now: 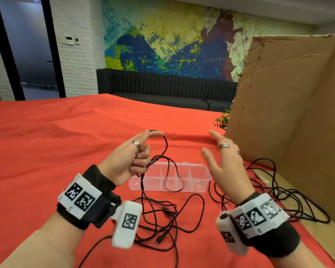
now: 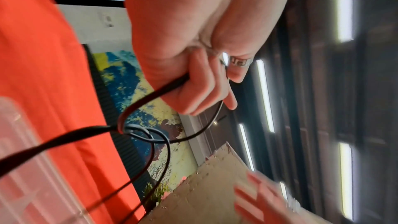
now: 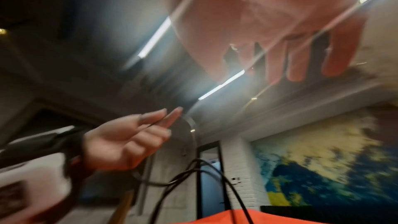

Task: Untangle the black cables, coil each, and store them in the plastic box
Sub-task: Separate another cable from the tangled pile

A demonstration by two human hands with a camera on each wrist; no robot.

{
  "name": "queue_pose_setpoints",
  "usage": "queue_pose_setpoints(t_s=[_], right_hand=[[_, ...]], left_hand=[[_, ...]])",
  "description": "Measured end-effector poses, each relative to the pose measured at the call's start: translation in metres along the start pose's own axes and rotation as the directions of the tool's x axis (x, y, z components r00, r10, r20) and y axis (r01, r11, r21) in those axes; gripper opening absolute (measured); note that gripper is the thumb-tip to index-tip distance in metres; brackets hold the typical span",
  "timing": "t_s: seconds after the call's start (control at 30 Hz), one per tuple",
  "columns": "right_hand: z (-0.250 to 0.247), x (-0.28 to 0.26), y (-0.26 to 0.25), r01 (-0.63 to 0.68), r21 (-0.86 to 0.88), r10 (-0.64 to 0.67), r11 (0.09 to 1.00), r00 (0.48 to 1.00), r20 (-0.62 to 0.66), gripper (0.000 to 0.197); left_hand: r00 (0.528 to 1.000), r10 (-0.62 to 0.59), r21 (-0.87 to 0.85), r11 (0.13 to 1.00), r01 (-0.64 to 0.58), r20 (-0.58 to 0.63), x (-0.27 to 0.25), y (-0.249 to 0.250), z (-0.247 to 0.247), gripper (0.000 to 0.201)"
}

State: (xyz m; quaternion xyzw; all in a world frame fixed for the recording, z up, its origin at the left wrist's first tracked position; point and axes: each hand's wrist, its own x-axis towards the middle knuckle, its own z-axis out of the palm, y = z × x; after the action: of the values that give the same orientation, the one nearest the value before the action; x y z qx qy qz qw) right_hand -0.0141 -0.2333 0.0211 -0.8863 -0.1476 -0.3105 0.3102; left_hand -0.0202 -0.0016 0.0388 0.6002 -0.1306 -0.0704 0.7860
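Only the head view takes in the whole layout — the left hand (image 1: 131,158) raised over the red cloth (image 1: 46,136), thumb and forefinger pinching a black cable (image 1: 165,147) near its top, the lower fingers curled round a second stretch of it; the right hand (image 1: 225,161) hangs apart to the right, fingers spread wide and straight, holding nothing, motion-blurred. From the left wrist view the grip reads closer: the cable leaves the curled fingers (image 2: 200,88) and crosses itself in a small knot of loops below; the right hand appears there only as a smear at the bottom edge. The right wrist view is heavily blurred; it shows the open fingers (image 3: 297,64) against the ceiling lights, and the left hand opposite with strands dangling beneath it.

The cable is thin and black, draping from the raised hand across the clear plastic box (image 1: 199,182) — lidless, divided into compartments, lying on the cloth between the hands; a looser tangle of cables (image 1: 168,219) sprawls on the cloth just in front of the box; further strands trail right toward the cardboard sheet (image 1: 288,113).
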Motion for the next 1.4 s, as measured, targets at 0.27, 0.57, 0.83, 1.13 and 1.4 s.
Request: queue_pose_setpoints(t_s=[0.27, 0.57, 0.83, 1.13, 1.4], right_hand=[[0.034, 0.011, -0.05, -0.092, 0.405, -0.119, 0.91, 0.877, 0.466, 0.02], [0.008, 0.028, -0.047, -0.371, 0.737, 0.113, 0.565, 0.92, 0.376, 0.029], [-0.012, 0.035, -0.036, -0.32, 0.843, 0.245, 0.433, 0.941, 0.231, 0.028], [-0.019, 0.035, -0.021, -0.274, 0.783, 0.318, 0.558, 0.942, 0.103, 0.032], [-0.014, 0.029, -0.004, -0.343, 0.841, 0.359, 0.418, 0.913, 0.194, 0.034]], left_hand=[[0.99, -0.009, -0.013, 1.0, 0.011, 0.142, -0.005, 0.014, 0.011, 0.038], [0.99, -0.106, 0.183, 0.976, 0.121, -0.089, -0.006, -0.034, -0.018, 0.052], [0.951, 0.27, 0.733, 0.675, -0.077, -0.148, 0.004, -0.05, -0.003, 0.004], [0.993, 0.019, 0.318, 0.948, 0.018, -0.113, 0.001, -0.016, 0.001, 0.021], [0.95, -0.31, 0.077, 0.949, 0.307, 0.036, -0.001, -0.017, 0.008, 0.027]])
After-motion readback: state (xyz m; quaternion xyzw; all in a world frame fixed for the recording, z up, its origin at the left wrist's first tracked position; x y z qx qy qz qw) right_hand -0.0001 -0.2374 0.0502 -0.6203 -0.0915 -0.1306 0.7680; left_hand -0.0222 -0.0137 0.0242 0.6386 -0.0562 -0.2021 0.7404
